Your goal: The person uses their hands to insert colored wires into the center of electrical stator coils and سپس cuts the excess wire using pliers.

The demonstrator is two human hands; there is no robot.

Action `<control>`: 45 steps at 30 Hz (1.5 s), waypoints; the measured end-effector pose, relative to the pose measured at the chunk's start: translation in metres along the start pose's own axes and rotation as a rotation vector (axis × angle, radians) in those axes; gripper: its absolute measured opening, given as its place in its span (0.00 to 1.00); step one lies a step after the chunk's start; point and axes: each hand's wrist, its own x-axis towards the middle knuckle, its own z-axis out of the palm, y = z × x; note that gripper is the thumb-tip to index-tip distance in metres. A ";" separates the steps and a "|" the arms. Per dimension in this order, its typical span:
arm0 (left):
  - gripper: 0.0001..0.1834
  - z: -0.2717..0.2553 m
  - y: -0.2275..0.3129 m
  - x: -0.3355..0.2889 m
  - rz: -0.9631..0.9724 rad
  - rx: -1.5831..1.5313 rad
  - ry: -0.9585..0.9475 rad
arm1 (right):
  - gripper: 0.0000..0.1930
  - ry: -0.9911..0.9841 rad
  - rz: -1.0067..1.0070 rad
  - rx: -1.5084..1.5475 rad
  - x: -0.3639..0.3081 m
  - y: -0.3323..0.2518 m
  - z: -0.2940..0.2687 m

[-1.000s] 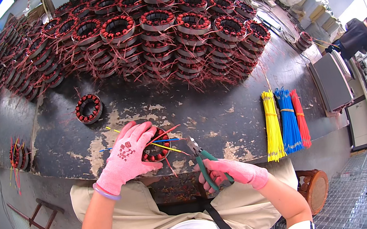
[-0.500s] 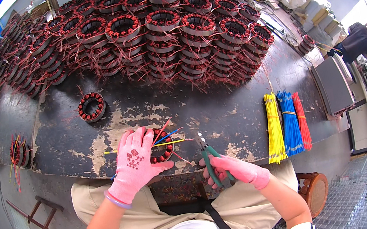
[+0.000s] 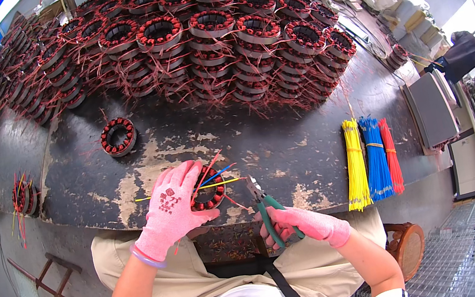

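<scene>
Lying partly under the left hand (image 3: pixel 172 201) is a red-wound ring (image 3: pixel 216 199).

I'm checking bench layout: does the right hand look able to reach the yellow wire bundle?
Probably yes: nothing stands between the yellow bundle and the right hand, though it's holding green-handled pliers.

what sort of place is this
Probably a factory workshop: stacks of wire-wound rings crowd a worn bench, bundles of coloured wires lie on it, and the right hand holds pliers.
</scene>
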 end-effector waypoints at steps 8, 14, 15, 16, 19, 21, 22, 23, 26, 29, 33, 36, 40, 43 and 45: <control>0.55 0.001 0.001 0.001 -0.014 0.008 -0.005 | 0.25 0.108 -0.092 -0.094 0.001 -0.004 0.007; 0.55 0.004 0.017 -0.001 -0.152 0.121 0.026 | 0.26 0.125 -0.093 -0.058 0.007 -0.005 0.000; 0.55 0.005 0.022 -0.001 -0.207 0.144 0.026 | 0.27 0.109 -0.092 0.016 0.008 -0.003 -0.002; 0.55 0.007 0.024 -0.001 -0.237 0.184 0.061 | 0.27 0.094 -0.090 0.090 0.008 0.000 -0.005; 0.56 0.021 0.023 -0.003 -0.317 0.284 0.150 | 0.27 -0.001 -0.045 0.193 -0.001 0.004 -0.007; 0.56 0.024 0.024 -0.004 -0.323 0.297 0.187 | 0.27 -0.035 -0.001 0.219 -0.003 0.005 -0.004; 0.56 0.025 0.025 -0.004 -0.324 0.304 0.204 | 0.27 -0.038 0.013 0.208 -0.002 0.006 -0.002; 0.56 0.025 0.025 -0.005 -0.327 0.304 0.199 | 0.28 -0.040 0.027 0.196 0.000 0.005 0.000; 0.56 0.025 0.024 -0.004 -0.329 0.302 0.191 | 0.28 -0.026 0.045 0.163 0.006 0.000 0.005; 0.55 0.023 0.025 -0.003 -0.322 0.297 0.193 | 0.27 -0.016 0.039 0.120 0.010 -0.006 0.006; 0.54 0.025 0.024 -0.004 -0.307 0.291 0.218 | 0.26 0.003 0.020 0.103 0.015 -0.010 0.006; 0.54 0.024 0.025 -0.003 -0.315 0.266 0.211 | 0.26 0.033 -0.017 0.102 0.020 -0.008 0.005; 0.55 0.023 0.025 -0.004 -0.308 0.271 0.216 | 0.26 0.110 -0.057 0.012 0.022 -0.006 0.010; 0.55 0.023 0.023 -0.005 -0.306 0.280 0.215 | 0.26 0.147 -0.101 -0.024 0.023 -0.004 0.014; 0.56 0.024 0.024 -0.005 -0.320 0.287 0.198 | 0.26 0.139 -0.105 -0.029 0.022 -0.003 0.015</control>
